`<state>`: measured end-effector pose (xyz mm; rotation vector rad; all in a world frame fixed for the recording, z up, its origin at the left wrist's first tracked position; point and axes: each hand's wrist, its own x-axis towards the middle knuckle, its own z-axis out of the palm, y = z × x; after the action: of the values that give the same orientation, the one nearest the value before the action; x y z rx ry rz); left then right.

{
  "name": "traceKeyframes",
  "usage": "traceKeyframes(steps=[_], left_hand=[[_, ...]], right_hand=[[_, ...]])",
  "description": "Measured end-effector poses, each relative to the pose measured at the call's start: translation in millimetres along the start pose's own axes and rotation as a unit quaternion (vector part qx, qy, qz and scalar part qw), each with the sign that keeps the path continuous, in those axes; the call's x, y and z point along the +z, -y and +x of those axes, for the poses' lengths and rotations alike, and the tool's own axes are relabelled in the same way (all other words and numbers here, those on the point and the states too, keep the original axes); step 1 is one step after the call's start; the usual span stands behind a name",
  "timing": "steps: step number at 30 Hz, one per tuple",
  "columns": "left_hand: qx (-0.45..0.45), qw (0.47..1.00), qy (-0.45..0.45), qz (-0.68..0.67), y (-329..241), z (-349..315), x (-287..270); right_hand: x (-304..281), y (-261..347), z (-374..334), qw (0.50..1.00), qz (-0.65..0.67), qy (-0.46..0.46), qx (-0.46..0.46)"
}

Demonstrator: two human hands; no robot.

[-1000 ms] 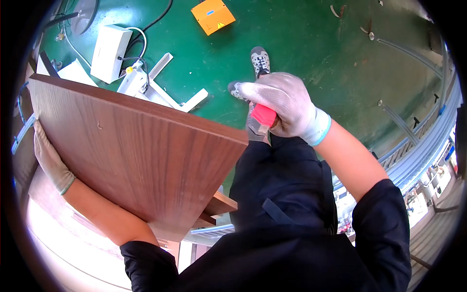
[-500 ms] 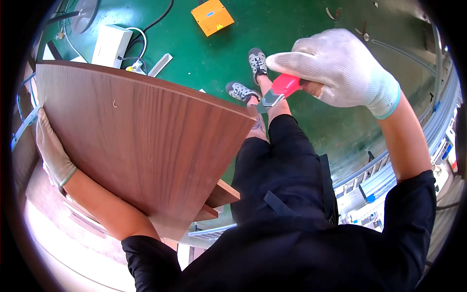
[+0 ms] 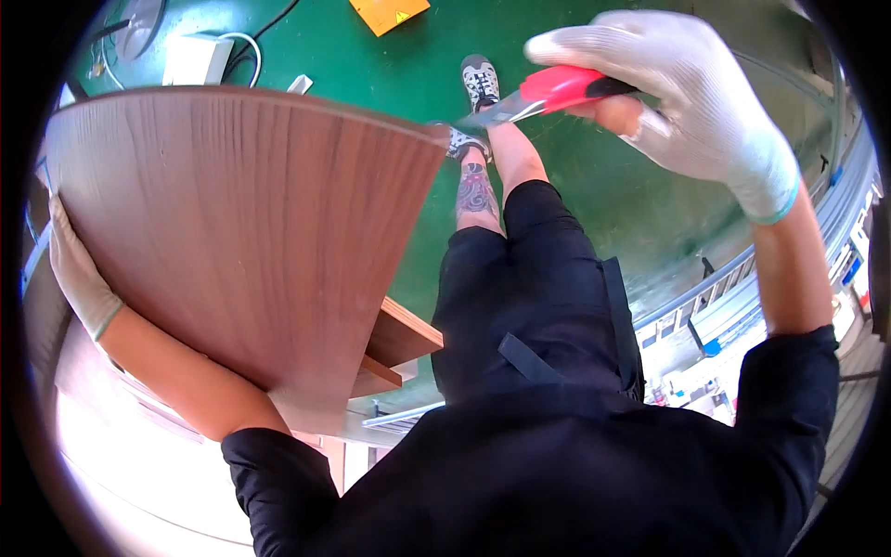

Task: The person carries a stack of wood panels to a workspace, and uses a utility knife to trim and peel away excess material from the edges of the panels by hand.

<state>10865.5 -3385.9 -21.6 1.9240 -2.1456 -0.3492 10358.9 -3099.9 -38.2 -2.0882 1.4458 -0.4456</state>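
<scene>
A dark brown wood-grain board [image 3: 251, 241] leans across my left side, its broad face toward me. My left hand [image 3: 79, 265], in a white glove, grips the board's left edge, and its fingertips are partly hidden there. My right hand [image 3: 677, 93], also gloved, is closed around the red and black handle of a knife [image 3: 557, 90]. The knife's flat metal blade points left, its blurred tip close to the board's upper right corner. I cannot tell whether blade and board touch.
More brown board pieces [image 3: 404, 334] stick out below the board. On the green floor [image 3: 380, 70] lie an orange box [image 3: 390, 13] and a white box [image 3: 197, 60] with cables. Metal profiles [image 3: 733, 297] are stacked to the right. My feet stand beyond the board's corner.
My right hand has moved up and slightly right with the knife, whose blade now lies flatter. The board and my left hand sit a little higher and further left in view.
</scene>
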Motion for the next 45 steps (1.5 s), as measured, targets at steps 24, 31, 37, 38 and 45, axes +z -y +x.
traceKeyframes(steps=[24, 31, 37, 38, 45], left_hand=[[-0.026, 0.999, -0.024, 0.01, -4.5, -6.0, 4.6], [-0.097, 0.994, -0.026, 0.041, -24.2, -0.1, -5.5], [-0.172, 0.984, 0.008, 0.052, -34.3, 3.8, -11.3], [-0.175, 0.983, 0.01, 0.06, -34.7, 2.4, -10.6], [-0.183, 0.976, 0.058, 0.103, -23.1, 4.4, -2.2]], right_hand=[[-143.8, 79.2, 54.3, 0.984, -0.06, -0.168, 0.03], [-213.6, -18.8, 207.6, 0.983, -0.146, -0.108, 0.021], [-245.2, -71.2, 343.5, 0.957, -0.276, -0.093, 0.009], [-244.0, -79.1, 355.7, 0.946, -0.309, -0.093, 0.017], [-197.6, -63.0, 334.0, 0.926, -0.259, -0.25, -0.111]])
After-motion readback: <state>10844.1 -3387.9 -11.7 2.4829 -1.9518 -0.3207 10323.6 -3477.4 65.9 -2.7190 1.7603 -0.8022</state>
